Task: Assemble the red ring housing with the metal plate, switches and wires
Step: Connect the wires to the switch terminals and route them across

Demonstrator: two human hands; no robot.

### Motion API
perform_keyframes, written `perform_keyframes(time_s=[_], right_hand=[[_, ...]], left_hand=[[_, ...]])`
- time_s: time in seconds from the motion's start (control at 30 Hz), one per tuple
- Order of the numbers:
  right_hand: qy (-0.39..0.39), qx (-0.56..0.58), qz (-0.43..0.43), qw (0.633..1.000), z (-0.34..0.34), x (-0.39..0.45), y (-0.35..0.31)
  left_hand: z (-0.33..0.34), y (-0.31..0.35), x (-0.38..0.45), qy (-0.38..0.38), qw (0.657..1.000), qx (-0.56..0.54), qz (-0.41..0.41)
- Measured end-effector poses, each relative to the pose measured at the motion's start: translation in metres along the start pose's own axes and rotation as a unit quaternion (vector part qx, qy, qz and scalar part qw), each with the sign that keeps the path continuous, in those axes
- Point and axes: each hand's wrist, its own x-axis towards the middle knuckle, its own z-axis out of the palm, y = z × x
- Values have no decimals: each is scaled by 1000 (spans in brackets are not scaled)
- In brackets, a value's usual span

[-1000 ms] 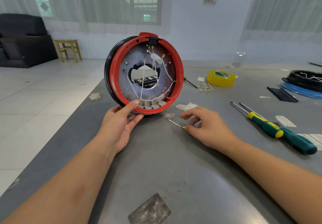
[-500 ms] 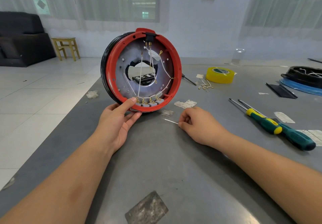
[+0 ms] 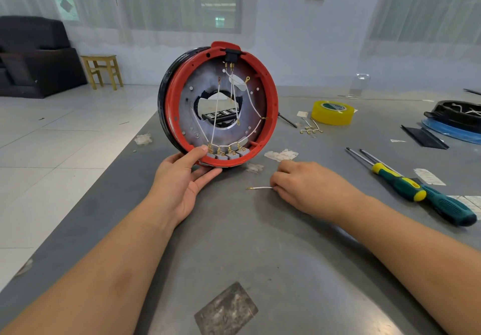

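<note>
A red housing (image 3: pixel 272 105) stands on edge on a grey table (image 3: pixel 260 256), steadied at its lower rim by the left hand (image 3: pixel 179 181), thumb on the rim and fingers straight beneath it. Inside sit a metal plate (image 3: pixel 257 105), white wires (image 3: pixel 216 116) and a row of grey switches (image 3: pixel 229 155) along the bottom. To the right, the right hand (image 3: pixel 307 186) rests on the table, its grip pinched on a loose white wire (image 3: pixel 260 188) with a brass end. Two screwdrivers (image 3: pixel 416 191) and yellow tape (image 3: pixel 333 113) lie farther right.
</note>
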Motion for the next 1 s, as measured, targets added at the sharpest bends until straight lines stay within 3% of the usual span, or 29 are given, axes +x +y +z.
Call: perform_keyframes(time_s=[0.13, 0.27, 0.37, 0.47, 0.5, 0.73, 0.9, 1.0], right_hand=[[18, -8, 23, 1000, -7, -4, 1], [127, 198, 103, 967, -11, -2, -4], [165, 443, 175, 864, -23, 12, -15], [174, 625, 165, 743, -38, 39, -25], [174, 637, 162, 733, -41, 48, -26], [151, 422, 212, 868, -16, 56, -14], [114, 366, 136, 914, 8, 47, -21], [88, 366, 86, 922, 12, 49, -38]], left_hand=[[1, 1, -2, 4, 1000, 3, -3], [2, 1, -2, 8, 1000, 6, -7], [3, 1, -2, 8, 1000, 13, -6], [3, 0, -1, 10, 1000, 16, -2], [4, 0, -1, 12, 1000, 18, -1], [4, 0, -1, 15, 1000, 17, -2], [5, 0, -1, 21, 1000, 10, 3], [5, 0, -2, 18, 1000, 9, 8]])
